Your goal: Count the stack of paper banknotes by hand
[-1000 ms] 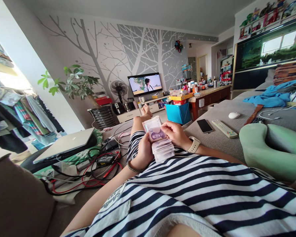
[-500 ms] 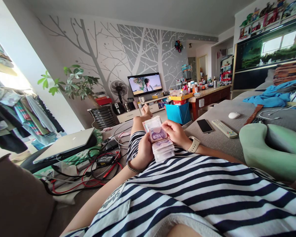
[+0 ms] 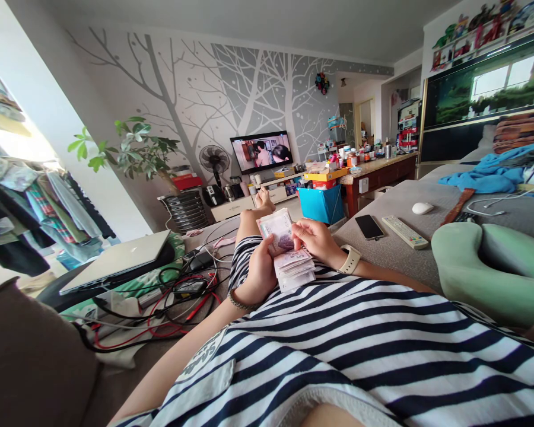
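Note:
A stack of purple and white banknotes [image 3: 279, 228] is gripped in my left hand [image 3: 260, 267], its thumb lying over the left edge. The near part of the stack is folded down toward me as a fan of loose note ends [image 3: 296, 271], over the striped cloth [image 3: 338, 308] on my lap. Against the right edge of the notes, my right hand [image 3: 315, 240] is closed, thumb and fingers pinched at the top banknote. A pale watch [image 3: 349, 260] is on my right wrist and a braided bracelet [image 3: 240, 302] on my left.
On the sofa to my right lie a phone [image 3: 369, 227], a remote control [image 3: 404, 232], a white mouse [image 3: 422, 208] and a green neck pillow [image 3: 480, 290]. To my left are tangled cables [image 3: 191, 290] and a laptop [image 3: 120, 261]. A television [image 3: 262, 152] stands ahead.
My right fingers have shifted slightly on the top of the stack, and the face of the upper note shows differently. My left hand keeps its hold. The television picture has changed.

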A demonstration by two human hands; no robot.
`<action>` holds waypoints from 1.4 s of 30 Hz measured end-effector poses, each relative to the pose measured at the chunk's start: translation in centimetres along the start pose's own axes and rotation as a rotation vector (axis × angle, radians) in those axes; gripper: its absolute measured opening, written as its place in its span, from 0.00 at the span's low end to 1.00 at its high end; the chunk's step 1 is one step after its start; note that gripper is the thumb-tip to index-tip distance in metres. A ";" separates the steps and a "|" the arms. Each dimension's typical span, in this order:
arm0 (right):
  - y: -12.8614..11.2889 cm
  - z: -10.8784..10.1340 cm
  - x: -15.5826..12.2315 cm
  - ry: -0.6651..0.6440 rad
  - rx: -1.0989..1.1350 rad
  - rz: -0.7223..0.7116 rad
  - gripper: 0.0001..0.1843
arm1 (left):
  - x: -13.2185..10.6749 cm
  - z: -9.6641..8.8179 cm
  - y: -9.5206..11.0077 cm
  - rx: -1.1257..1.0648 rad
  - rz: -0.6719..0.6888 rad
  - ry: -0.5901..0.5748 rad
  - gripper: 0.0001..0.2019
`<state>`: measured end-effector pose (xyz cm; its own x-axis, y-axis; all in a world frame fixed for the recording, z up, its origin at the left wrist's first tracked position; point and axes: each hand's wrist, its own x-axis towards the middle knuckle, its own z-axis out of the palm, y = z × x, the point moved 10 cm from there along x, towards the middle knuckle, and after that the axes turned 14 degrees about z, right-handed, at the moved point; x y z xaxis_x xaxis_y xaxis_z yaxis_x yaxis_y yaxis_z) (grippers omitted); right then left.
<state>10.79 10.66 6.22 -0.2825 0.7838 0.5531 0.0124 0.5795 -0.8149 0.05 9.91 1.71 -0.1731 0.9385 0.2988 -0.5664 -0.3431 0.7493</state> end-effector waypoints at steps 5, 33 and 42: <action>0.7 -1.2 0.3 0.142 -0.133 0.066 0.22 | -0.2 0.3 -0.3 -0.002 -0.038 -0.002 0.13; -1.1 -1.0 -0.5 0.121 -0.058 -0.052 0.13 | -0.4 0.1 0.8 0.067 0.047 0.041 0.06; -0.6 -0.8 -0.2 0.094 -0.019 -0.039 0.14 | -0.6 -0.4 0.9 0.139 0.048 0.086 0.05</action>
<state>11.55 10.32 6.76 -0.1924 0.7772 0.5992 0.0214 0.6138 -0.7892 -0.74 9.07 1.99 -0.2696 0.9185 0.2891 -0.4395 -0.3845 0.8118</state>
